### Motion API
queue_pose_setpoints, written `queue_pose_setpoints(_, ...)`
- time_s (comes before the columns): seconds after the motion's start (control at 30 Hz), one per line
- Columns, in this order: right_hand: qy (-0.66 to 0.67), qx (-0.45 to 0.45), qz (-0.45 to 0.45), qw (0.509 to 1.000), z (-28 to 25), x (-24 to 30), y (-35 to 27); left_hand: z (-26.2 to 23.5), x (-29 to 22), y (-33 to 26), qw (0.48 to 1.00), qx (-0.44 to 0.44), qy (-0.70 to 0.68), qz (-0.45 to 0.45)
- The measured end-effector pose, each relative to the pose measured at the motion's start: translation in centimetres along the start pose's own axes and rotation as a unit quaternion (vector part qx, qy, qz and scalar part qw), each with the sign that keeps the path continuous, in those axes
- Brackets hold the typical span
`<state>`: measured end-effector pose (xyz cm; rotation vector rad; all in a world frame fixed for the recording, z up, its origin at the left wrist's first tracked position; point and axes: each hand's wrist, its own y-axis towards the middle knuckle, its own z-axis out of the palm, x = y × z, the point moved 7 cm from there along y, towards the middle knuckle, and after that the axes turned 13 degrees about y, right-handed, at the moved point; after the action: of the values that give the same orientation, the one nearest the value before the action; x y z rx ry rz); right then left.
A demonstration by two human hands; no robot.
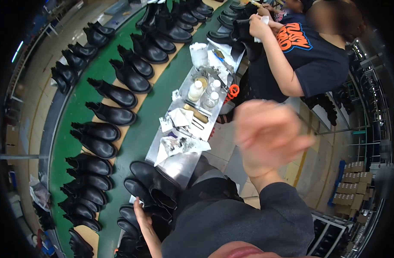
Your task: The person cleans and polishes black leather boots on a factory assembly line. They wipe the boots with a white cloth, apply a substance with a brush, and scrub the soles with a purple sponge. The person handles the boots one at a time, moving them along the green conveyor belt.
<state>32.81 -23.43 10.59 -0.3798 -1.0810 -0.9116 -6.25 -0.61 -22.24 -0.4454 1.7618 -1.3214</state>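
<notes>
Left grip [143,217] is resting open at lower left of centre, fingers extended, holding nothing visible, right beside the black boots [137,190]; can't tell if it's touching. Boots are crowding together there, so a careless sweep is risking scuffs or a topple. Right grip [270,133] is showing blurred right of centre; can't tell how open it is or whether it's holding anything. Swinging low over the tabletop [179,169], it could be knocking the bottles [196,91] mid-frame and spilling them. Stained cloth [184,145] is lying near the boots; contact could be smearing them.
</notes>
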Motion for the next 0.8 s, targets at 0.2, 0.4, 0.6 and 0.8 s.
queue_pose_setpoints(0.2, -0.438, 0.215, 0.212, 0.847, 6.5, -20.5, -2.0, 5.1, -8.4, -2.8, 0.925, -0.034, 0.376, 0.043)
queue_pose_setpoints(0.4, -0.274, 0.311, 0.507, 0.756, 9.2, -34.0, -7.3, 1.9, -6.8, 1.8, 0.915, -0.007, 0.381, 0.132)
queue_pose_setpoints(0.6, -0.183, 0.228, 0.591, 0.752, 7.2, -32.9, -6.0, 0.3, -8.2, -6.2, 0.976, -0.004, 0.157, 0.152)
queue_pose_setpoints(0.8, 0.157, 0.223, 0.547, 0.792, 2.0, -27.6, -1.8, -2.7, -8.5, -11.8, 0.9, 0.185, -0.19, 0.347)
